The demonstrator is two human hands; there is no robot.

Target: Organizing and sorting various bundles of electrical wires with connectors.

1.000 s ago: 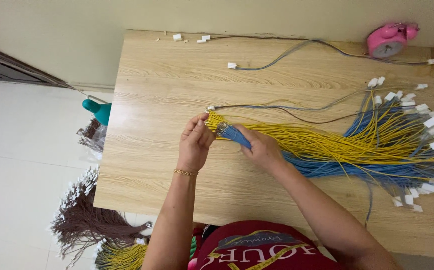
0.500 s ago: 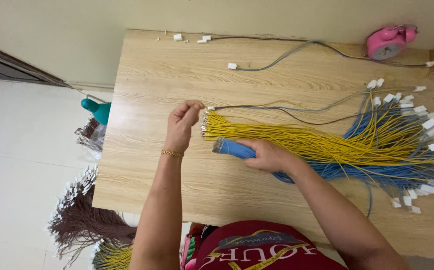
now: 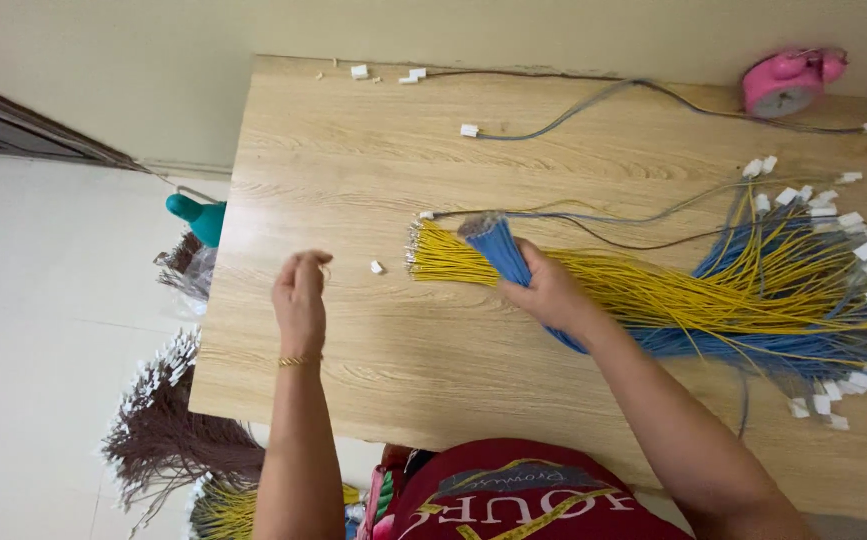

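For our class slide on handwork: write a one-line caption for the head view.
Right hand grips a blue wire bundle over yellow wires on a wooden table; left hand is raised, fingers pinched.

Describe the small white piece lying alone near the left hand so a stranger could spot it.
On the wooden table, look between the left hand and the yellow wires. The white connector lies there alone, with no wire attached.
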